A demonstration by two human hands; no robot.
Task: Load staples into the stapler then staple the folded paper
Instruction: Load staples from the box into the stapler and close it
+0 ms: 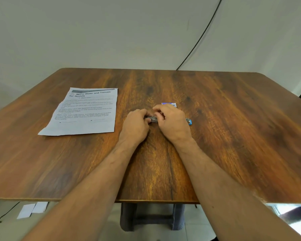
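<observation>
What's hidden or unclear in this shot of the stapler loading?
Head view:
- Stapler: mostly covered by both hands; only its blue end and metal middle show.
- Staples: too small, behind the fingers.
- Small box: partly hidden by right hand; label unreadable.
- Paper: body text blurred.

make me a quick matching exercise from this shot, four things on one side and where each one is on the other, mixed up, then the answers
Things:
1. printed sheet
2. stapler
3. small blue box
4. black cable

Places:
A. just beyond the right hand, on the table
B. flat on the left part of the table
C. running down the wall behind the table
D. between both hands, its blue end showing past the right hand

Pairs: 1-B, 2-D, 3-A, 4-C
</observation>
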